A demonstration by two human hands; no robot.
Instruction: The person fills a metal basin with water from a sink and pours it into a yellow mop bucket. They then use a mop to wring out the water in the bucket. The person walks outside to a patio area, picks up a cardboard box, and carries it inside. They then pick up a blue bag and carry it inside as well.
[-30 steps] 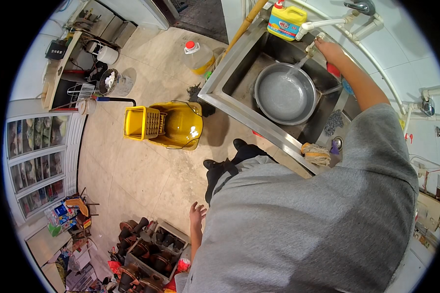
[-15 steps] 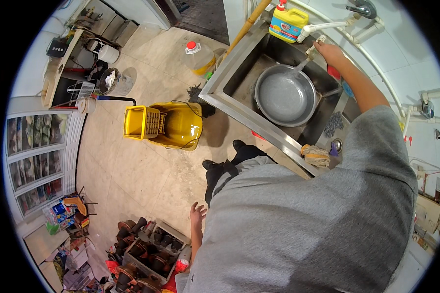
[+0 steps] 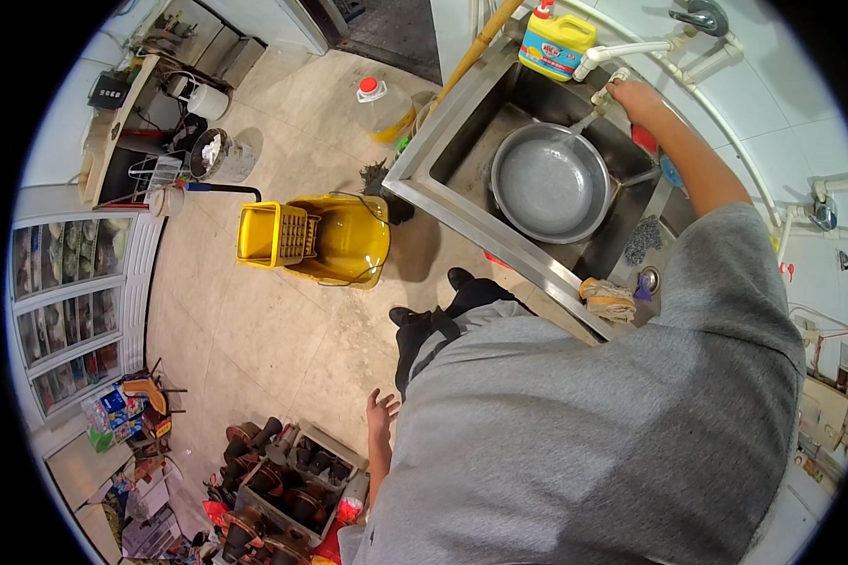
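My right hand (image 3: 636,102) is closed on the faucet (image 3: 612,85) at the back of a steel sink (image 3: 550,275). From its spout, water runs into a round metal basin (image 3: 548,179) that sits in the sink, and the water in it looks grey and rippled. A yellow detergent jug (image 3: 556,47) with a red pump top stands on the sink's far rim. Low at my side hangs my left hand (image 3: 383,412), fingers apart and holding nothing.
On the floor left of the sink stand a yellow mop bucket (image 3: 353,240) and a jug of yellow liquid (image 3: 386,113). A wooden pole (image 3: 479,54) leans by the sink. A steel-wool pad (image 3: 643,240) lies on its right side. Crates of dark parts (image 3: 297,490) sit at lower left.
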